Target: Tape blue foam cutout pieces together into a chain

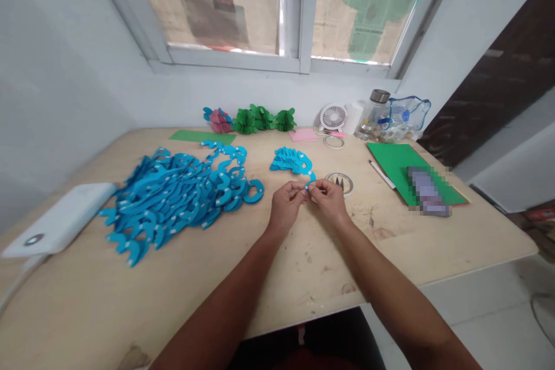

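Paper cutouts left, paper fan ahead

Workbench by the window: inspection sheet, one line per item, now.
Surface: light wooden table, scuffed and stained.
Job's things: heap of blue cut-outs; fanned blue stack; blue strip.
Clutter: white box, green sheet, green paper fans, small white fan, glass jar, tape roll.
Grippers: bare left hand and right hand, both pinching the strip.
Cables: white cable by the box.
Surroundings: window with patterned covering, pale walls.
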The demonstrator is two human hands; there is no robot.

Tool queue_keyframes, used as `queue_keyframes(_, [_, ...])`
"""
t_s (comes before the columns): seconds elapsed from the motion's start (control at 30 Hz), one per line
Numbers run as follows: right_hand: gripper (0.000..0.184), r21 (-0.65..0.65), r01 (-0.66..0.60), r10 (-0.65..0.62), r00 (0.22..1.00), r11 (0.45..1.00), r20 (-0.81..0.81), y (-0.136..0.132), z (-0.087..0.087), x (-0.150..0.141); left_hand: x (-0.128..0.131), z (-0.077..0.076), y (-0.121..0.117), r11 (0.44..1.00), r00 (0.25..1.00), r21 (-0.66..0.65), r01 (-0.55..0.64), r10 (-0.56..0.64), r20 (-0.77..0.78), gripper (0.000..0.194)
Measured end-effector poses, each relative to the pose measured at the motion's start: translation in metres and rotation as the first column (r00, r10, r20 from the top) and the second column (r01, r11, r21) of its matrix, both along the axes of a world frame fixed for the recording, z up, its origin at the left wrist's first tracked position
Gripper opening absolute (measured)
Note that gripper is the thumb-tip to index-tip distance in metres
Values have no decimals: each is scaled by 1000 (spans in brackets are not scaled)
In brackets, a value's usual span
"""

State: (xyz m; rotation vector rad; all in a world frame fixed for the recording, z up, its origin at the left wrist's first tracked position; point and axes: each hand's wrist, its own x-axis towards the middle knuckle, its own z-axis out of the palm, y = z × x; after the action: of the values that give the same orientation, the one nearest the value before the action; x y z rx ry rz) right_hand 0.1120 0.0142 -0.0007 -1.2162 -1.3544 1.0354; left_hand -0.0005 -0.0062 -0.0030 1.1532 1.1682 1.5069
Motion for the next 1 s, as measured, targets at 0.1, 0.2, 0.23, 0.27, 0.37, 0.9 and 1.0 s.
queue_keyframes(0.1, [17, 6, 15, -15, 1000, 1000, 13, 0, 0, -1, 0, 0, 0, 1000, 1000, -4, -1, 1, -4, 4])
queue_keyframes(0.2, [17, 5, 16, -16, 1000, 1000, 4, -1, 0, -1, 0, 0, 0, 1000, 1000, 2, -6, 6, 2, 4])
queue_keyframes(0.23, [17, 4, 17, -17, 1000, 1000, 2, -1, 1, -1, 0, 0, 0, 1000, 1000, 3, -5, 5, 3, 3])
queue_keyframes(0.27, [17, 4, 17, -17, 1000, 1000, 1, -1, 1, -2, 0, 1, 0, 1000, 1000, 3, -5, 5, 6, 3])
queue_keyframes(0.37, [17, 6, 13, -13, 1000, 1000, 7, -1, 1, -2, 0, 1, 0, 1000, 1000, -5, -9, 9, 13, 3])
queue_keyframes(0.9, [17, 41, 23, -26, 996, 999, 80, -1, -1, -1, 0, 3, 0, 999, 1000, -22, -25, 25, -8, 6])
queue_keyframes(1.0, [17, 41, 17, -21, 996, 999, 85, 0, -2, -1, 0, 4, -1, 999, 999, -14, -29, 29, -30, 5])
